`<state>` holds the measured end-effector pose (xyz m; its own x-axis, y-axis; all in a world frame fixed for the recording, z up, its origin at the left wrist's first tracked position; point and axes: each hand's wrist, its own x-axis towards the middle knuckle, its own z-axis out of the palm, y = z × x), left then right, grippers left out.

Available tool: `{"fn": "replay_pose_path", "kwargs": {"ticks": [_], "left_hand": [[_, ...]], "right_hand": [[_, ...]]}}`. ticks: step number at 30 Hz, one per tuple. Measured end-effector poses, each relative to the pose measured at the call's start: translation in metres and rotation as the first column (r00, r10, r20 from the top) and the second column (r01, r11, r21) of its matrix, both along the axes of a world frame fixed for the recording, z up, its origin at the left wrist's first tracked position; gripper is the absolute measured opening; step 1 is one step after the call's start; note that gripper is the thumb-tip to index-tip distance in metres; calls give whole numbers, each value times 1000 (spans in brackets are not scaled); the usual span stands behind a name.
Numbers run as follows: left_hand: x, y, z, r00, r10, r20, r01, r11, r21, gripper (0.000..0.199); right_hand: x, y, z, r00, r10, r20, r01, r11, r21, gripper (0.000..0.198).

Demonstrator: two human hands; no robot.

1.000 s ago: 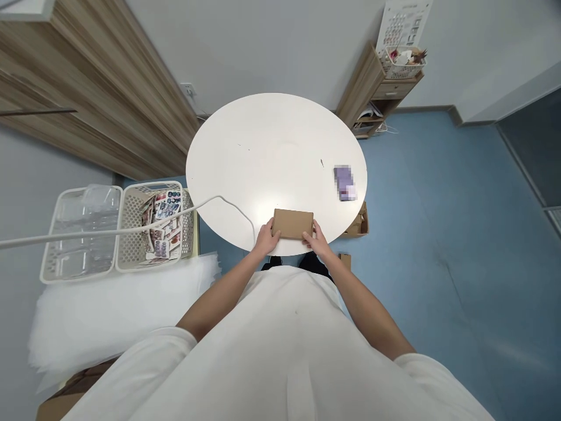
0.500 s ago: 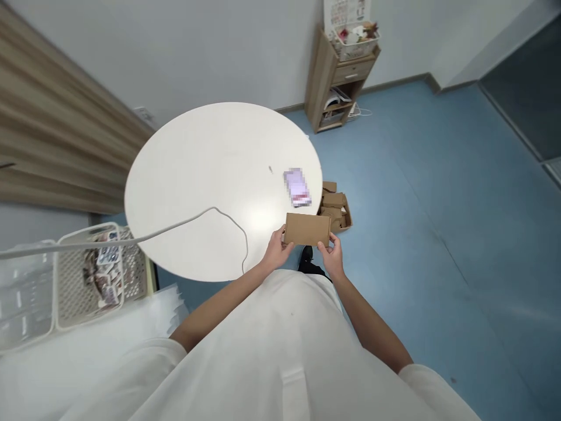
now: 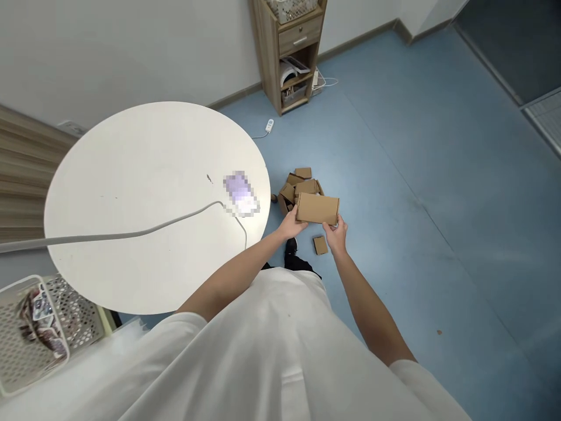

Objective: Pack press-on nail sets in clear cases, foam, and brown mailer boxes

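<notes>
A flat brown cardboard box (image 3: pixel 318 209) is held level between my two hands, with its flaps closed. My left hand (image 3: pixel 291 225) grips its left end, thumb along the near edge. At the near right corner my right hand (image 3: pixel 336 233) grips it the same way. Below and beyond the held box, a pile of small cardboard boxes (image 3: pixel 305 186) lies in a larger carton on the floor, partly hidden by the held box. One small loose box (image 3: pixel 320 245) lies on the floor near my right wrist.
To the left stands a round white table (image 3: pixel 131 152) with a pixelated purple item (image 3: pixel 240 192) and a grey cable (image 3: pixel 131 235). A wooden cabinet (image 3: pixel 268 64) is against the wall. White plastic baskets (image 3: pixel 26 345) sit at lower left. My shoe (image 3: pixel 290 245) shows below.
My view has turned right, so the table and cabinet sit further left. Both hands have carried the box away from the table's edge, over the pile. The loose box on the floor now shows.
</notes>
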<state>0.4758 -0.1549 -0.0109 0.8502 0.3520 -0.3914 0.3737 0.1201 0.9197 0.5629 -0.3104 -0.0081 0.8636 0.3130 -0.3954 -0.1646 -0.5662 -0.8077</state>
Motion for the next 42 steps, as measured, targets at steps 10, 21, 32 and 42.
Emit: {"fn": "replay_pose_path", "kwargs": {"ticks": [10, 21, 32, 42], "left_hand": [[-56, -1, -4, 967, -43, -250, 61, 996, 68, 59], [-164, 27, 11, 943, 173, -283, -187, 982, -20, 51], [-262, 47, 19, 850, 432, -301, -439, 897, 47, 45], [-345, 46, 19, 716, 613, -334, -632, 772, 64, 44]], "right_hand": [[-25, 8, -10, 989, 113, -98, -117, 993, -32, 62], [-70, 92, 22, 867, 495, 63, -495, 869, -14, 55], [-114, 215, 32, 663, 748, 24, -720, 647, -251, 70], [-159, 224, 40, 633, 762, 136, -714, 643, -277, 67]]}}
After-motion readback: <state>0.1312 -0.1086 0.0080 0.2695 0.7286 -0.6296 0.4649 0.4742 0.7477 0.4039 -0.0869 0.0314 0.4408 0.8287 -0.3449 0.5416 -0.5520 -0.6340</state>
